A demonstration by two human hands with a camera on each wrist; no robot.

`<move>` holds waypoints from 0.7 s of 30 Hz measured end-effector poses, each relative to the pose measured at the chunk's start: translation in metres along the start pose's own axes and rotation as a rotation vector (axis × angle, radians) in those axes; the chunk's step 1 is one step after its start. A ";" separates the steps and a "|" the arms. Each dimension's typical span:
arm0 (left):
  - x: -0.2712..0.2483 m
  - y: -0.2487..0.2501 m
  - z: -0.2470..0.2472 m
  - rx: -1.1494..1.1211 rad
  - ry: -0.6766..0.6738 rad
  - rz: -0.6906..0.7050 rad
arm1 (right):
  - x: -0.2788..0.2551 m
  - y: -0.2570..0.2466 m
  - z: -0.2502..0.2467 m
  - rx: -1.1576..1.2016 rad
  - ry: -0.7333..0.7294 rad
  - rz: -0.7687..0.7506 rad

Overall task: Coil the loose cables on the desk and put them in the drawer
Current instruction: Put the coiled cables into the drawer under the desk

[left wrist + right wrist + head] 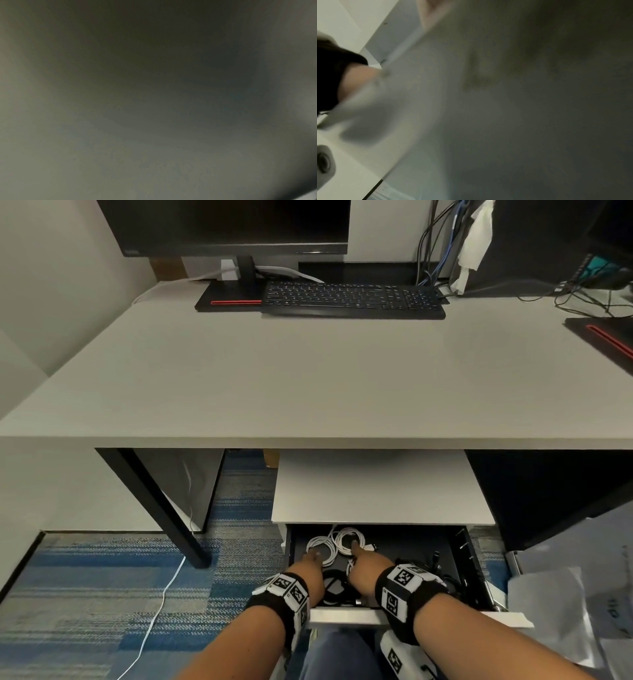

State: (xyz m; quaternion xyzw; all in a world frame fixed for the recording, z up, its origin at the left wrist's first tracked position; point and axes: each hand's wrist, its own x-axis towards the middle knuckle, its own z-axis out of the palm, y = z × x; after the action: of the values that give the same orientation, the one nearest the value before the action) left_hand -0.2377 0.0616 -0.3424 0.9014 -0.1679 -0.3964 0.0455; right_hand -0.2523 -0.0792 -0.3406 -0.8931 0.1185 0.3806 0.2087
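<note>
While both wrist views are reduced to dim grey blur, the head view is clear: both hands are reached into an open drawer (459, 559) below the worktop (308, 378). The left hand (310, 564) is laid on the near edge of a coil of white cable (322, 546) at the back left of the drawer. The right hand (364, 563) is stretched forward, one finger extended onto a second white coil (349, 537) just beside the first. Whether the remaining fingers of either hand are curled round the cables cannot be told, since they are hidden under the hands. A black coiled cable (334, 585) is seen lying between the two wrists, nearer the drawer front. Black-and-white square code markers are worn on bands at both wrists. No readable writing can be made out on the keyboard (352, 299) or the monitor (226, 227) at the back of the worktop.
</note>
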 end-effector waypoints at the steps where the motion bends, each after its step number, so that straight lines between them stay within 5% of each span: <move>1: -0.002 0.000 -0.002 -0.022 0.030 0.022 | -0.002 0.000 -0.001 0.008 0.008 -0.004; 11: -0.033 0.003 -0.031 -0.240 0.270 0.086 | -0.057 0.001 -0.063 -0.007 0.163 -0.200; 15: -0.052 0.013 -0.045 -0.330 0.389 0.309 | -0.075 0.016 -0.086 0.018 0.281 -0.303; 18: -0.065 0.024 -0.051 -0.206 0.421 0.460 | -0.082 0.034 -0.092 -0.090 0.397 -0.385; 21: -0.063 0.027 -0.044 0.101 0.340 0.419 | -0.085 0.056 -0.088 -0.199 0.320 -0.397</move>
State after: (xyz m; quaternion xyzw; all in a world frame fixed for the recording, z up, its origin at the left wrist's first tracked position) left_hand -0.2523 0.0551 -0.2621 0.9016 -0.3605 -0.2126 0.1090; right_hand -0.2757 -0.1649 -0.2393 -0.9638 -0.0652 0.1960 0.1687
